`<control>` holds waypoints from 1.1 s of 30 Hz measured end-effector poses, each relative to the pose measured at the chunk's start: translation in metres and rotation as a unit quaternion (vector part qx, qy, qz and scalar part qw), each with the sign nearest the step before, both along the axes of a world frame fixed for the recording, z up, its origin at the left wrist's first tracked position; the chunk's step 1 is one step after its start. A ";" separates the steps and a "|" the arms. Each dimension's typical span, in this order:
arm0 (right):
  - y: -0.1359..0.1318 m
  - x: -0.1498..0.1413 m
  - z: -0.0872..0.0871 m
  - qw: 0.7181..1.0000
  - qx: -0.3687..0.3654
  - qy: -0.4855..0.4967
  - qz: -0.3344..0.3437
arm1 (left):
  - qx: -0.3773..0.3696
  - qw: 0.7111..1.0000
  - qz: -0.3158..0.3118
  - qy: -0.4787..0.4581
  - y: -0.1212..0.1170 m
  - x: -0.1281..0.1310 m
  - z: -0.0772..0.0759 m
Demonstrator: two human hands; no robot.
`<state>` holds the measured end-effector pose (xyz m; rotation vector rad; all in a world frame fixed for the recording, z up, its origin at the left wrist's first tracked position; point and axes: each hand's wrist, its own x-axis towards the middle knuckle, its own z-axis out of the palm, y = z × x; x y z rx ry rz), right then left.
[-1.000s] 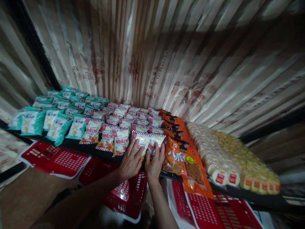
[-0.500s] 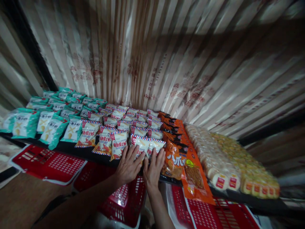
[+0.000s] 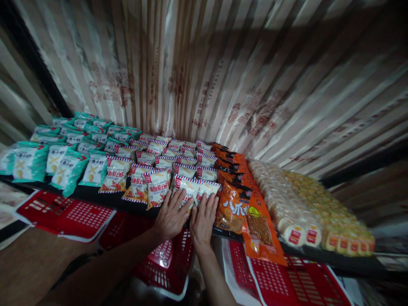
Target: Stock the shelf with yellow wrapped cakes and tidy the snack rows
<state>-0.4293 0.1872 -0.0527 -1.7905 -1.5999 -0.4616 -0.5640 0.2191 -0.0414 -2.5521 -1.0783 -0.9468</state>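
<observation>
Rows of red, white and blue striped snack packets (image 3: 159,163) lie on a black shelf (image 3: 318,254). My left hand (image 3: 171,216) rests flat on the front packet (image 3: 188,188) of one row, fingers spread. Beside it, my right hand (image 3: 202,221) lies flat on the neighbouring front packet (image 3: 208,187), fingers stretched out. Both hands press at the shelf's front edge and grip nothing.
Teal snack packets (image 3: 66,148) fill the shelf's left end. Orange bags (image 3: 234,204) and a long orange pack (image 3: 262,233) lie right of my hands, then rows of round wrapped cakes (image 3: 287,204) and yellow ones (image 3: 334,221). Red baskets (image 3: 63,214) stand below. Striped curtain behind.
Both hands have stayed flat on the two front striped packets, with the packets nudged slightly back. The camera view has drifted a little.
</observation>
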 end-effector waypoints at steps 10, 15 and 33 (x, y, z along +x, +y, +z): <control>-0.002 -0.002 0.002 1.000 -0.014 -0.024 -0.013 | -0.012 0.999 -0.018 0.032 0.000 -0.001 0.003; -0.003 -0.003 0.007 0.999 0.016 -0.047 0.002 | -0.017 0.999 -0.019 0.045 0.000 -0.002 0.000; 0.000 -0.014 0.005 0.994 0.032 -0.096 0.044 | -0.044 0.994 0.076 -0.061 -0.021 -0.035 0.012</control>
